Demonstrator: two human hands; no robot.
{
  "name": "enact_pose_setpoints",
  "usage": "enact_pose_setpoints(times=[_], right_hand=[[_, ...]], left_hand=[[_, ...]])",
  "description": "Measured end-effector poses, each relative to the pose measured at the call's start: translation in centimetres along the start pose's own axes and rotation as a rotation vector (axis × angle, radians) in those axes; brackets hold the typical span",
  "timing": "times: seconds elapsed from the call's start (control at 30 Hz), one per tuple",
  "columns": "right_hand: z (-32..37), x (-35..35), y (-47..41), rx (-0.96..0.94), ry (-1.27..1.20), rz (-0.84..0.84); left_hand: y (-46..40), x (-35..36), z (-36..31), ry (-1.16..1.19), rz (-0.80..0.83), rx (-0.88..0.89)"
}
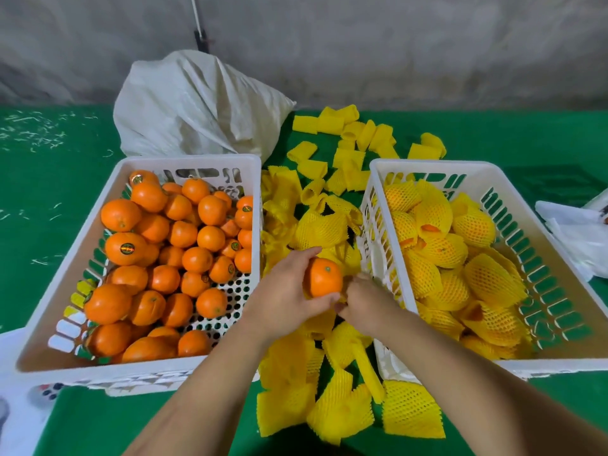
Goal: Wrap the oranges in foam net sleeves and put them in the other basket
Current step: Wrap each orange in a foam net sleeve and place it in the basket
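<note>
Across the lower frame, tabletop (49, 199): green covering, running from the left edge to the right edge under everything else.
Left basket (69, 261): white slotted plastic, left-centre of the frame, most of its floor covered by bare oranges (171, 255), several with dark round stickers; a patch of perforated floor shows at its right side.
Right basket (559, 258): same white type, right-centre of the frame, holding wrapped oranges (441, 251) in yellow netting piled toward its left wall.
Sack (194, 103): pale, crumpled, upper centre-left, behind the left basket.
Foam net sleeves (329, 383): yellow, loose, strewn between the two baskets from the upper centre down to the bottom centre.
Left hand (286, 297): centre of the frame, fingers and thumb clamped around one orange.
Right hand (368, 301): just right of the left hand, fingers curled down into the sleeves beside the fruit; whether they are pinching one, I cannot tell.
Held orange (324, 278): bare, stem end up, above the sleeve pile between the baskets.
</note>
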State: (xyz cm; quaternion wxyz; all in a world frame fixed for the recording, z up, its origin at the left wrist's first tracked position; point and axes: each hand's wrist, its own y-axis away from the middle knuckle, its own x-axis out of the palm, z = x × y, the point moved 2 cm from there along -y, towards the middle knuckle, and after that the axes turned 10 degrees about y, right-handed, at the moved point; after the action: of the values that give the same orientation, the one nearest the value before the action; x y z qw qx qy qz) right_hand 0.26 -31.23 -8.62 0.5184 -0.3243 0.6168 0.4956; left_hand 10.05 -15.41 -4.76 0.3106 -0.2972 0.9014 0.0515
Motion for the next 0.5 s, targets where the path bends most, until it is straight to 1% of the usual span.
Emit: enact_pose_setpoints(times=[0.07, 0.1, 0.13, 0.17, 0.2, 0.27, 0.3, 0.37, 0.4, 0.43, 0.5], right_hand=[[-0.4, -1.5, 0.2, 0.033, -0.202, -0.346], [-0.7, -2.0, 0.5, 0.064, -0.335, -0.475], [-0.9, -2.4, 0.7, 0.104, -0.501, -0.555], [-1.1, -2.6, 0.8, 0.135, -0.663, -0.586], [-1.2, -2.6, 0.7, 0.155, -0.792, -0.583], [-1.4, -2.5, 0.1, 0.205, -0.952, -0.526], [-1.5, -2.4, -0.3, 0.225, -1.039, -0.472], [-1.5, -2.2, -0.9, 0.246, -1.212, -0.306], [-1.5, -1.9, -1.1, 0.250, -1.218, -0.241], [-1.5, -1.6, -1.2, 0.239, -1.121, -0.229], [-1.2, -0.8, -1.2, 0.179, -0.720, -0.256]], left_hand=[[-0.4, -0.4, 0.2, 0.116, 0.010, -0.085], [-0.7, -0.5, 0.1, 0.231, 0.002, -0.142], [-1.0, -0.4, -0.2, 0.386, -0.007, -0.207], [-1.1, -0.1, -0.7, 0.559, -0.014, -0.269], [-1.1, 0.3, -0.9, 0.708, -0.026, -0.318], [-1.2, 1.0, -0.8, 0.883, -0.028, -0.385], [-1.2, 1.1, -0.7, 0.949, -0.014, -0.409], [-1.4, 0.9, -0.5, 1.071, 0.020, -0.441], [-1.5, 0.9, -0.4, 1.106, 0.026, -0.449], [-1.6, 0.8, -0.4, 1.122, 0.016, -0.453], [-1.7, 0.9, -0.1, 1.149, -0.061, -0.473]])
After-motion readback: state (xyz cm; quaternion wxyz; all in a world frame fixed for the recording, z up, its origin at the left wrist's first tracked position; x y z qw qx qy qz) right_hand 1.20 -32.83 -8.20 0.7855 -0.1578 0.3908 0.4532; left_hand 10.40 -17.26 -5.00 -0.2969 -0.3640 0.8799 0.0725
